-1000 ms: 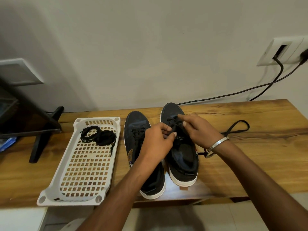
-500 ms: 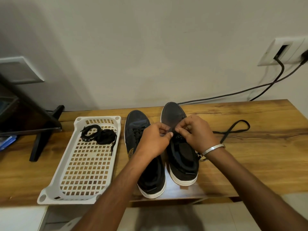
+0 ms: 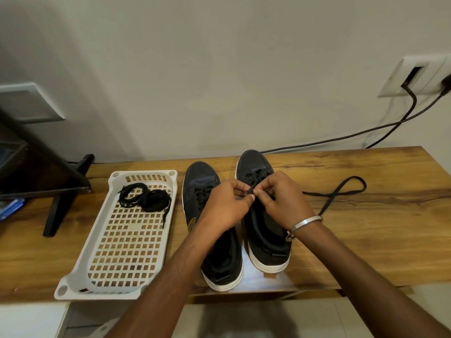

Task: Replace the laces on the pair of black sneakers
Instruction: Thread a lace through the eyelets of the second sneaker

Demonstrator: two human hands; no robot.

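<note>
Head view shows the left hand (image 3: 225,206) and right hand (image 3: 280,198) now meeting over the right black canvas sneaker (image 3: 263,215), both pinching a flat black lace (image 3: 251,190) above its eyelets; a second ago they were further apart. Threading looks underway here. Lace slack loops across the wooden table (image 3: 366,228). Left black sneaker (image 3: 207,230) sits alongside; a white perforated plastic tray (image 3: 117,242) holds a bundled black lace (image 3: 144,198).

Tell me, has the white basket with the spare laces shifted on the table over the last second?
No. The white basket keeps its place beside the left sneaker, by the black stand, on the wooden table. Only the hands have moved.
</note>
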